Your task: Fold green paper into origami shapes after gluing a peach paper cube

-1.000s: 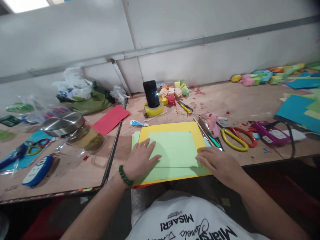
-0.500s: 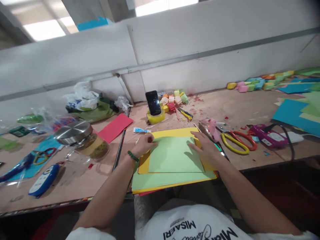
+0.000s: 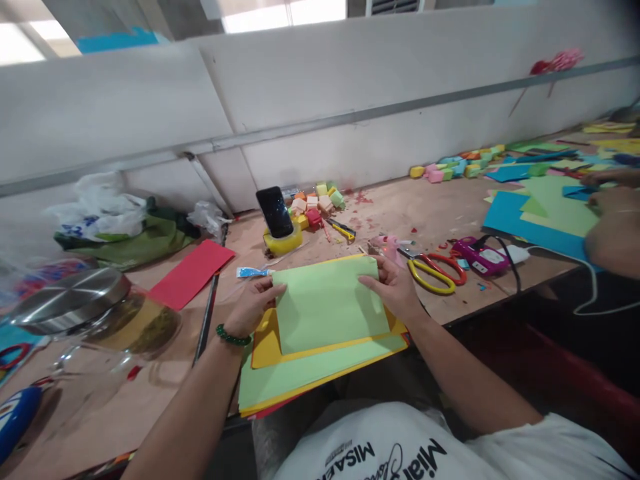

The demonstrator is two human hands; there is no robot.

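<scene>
A light green sheet of paper [image 3: 327, 303] is lifted at its far edge above a stack of yellow and green sheets [image 3: 305, 373] at the table's near edge. My left hand [image 3: 255, 303], with a green bead bracelet on the wrist, pinches the sheet's far left corner. My right hand [image 3: 395, 287] pinches the far right corner. Both hands are closed on the paper.
Behind the stack lie a glue tube [image 3: 250, 272], a phone [image 3: 274, 212] propped in a tape roll, small coloured paper cubes [image 3: 317, 199], a pink glue gun [image 3: 387, 243], and yellow and red scissors [image 3: 433, 270]. A lidded glass jar [image 3: 100, 313] stands left. Another person's arm [image 3: 613, 230] rests over coloured sheets at right.
My hands moved from lying flat on the green sheet to its far corners and lifted that edge. The view has swung to the right, showing another person's arm.
</scene>
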